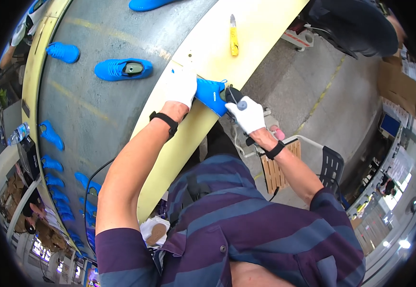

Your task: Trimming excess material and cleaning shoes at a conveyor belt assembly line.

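Currently both gloved hands clamp one blue shoe (211, 93) at the cream table (260, 28) edge: left hand (181, 87) on its 9 o'clock end, right hand (248, 115) at 3. More shoes (123, 69) lie on the belt (88, 110); yellow knife (234, 40) at 12 untouched.

A grey conveyor belt (98, 110) is seen, bordered by a cream-yellow side rail (227, 57). Blue shoes are laid on the belt, one (123, 69) near the rail, another (63, 51) further off, more (51, 135) along the far edge. A yellow-handled tool (234, 37) is laid on the rail.
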The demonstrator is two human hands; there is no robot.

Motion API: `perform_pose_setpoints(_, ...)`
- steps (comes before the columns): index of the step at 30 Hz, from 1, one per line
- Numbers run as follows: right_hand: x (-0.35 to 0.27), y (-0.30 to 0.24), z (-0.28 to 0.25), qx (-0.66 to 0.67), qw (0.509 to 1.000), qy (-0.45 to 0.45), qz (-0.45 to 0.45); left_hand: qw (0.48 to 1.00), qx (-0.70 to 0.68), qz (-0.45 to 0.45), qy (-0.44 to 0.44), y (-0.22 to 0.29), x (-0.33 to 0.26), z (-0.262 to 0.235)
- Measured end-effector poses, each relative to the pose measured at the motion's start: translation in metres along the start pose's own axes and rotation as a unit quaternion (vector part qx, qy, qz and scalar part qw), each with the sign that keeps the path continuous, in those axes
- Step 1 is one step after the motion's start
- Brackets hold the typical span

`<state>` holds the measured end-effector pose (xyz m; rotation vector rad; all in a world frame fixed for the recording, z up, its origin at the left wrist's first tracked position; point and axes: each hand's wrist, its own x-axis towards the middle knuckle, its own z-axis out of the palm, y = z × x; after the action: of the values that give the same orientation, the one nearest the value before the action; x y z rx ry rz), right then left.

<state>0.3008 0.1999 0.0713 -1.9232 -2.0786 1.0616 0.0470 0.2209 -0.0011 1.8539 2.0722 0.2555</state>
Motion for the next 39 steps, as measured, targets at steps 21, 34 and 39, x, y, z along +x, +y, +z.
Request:
perform_pose_setpoints(21,0.038,0.003,-0.023,0.121,0.986,0.001,0.114,0.988,0.125,0.080,-0.045,0.013,0.004,-0.020)
perform_pose_setpoints(34,0.019,0.001,-0.027,0.216,0.965,-0.078,0.130,0.974,0.182,0.135,-0.019,0.016,0.009,-0.023)
perform_pose_setpoints(39,0.027,0.007,-0.020,0.191,0.973,-0.073,0.107,0.999,-0.018,0.024,-0.033,-0.003,0.009,0.005)
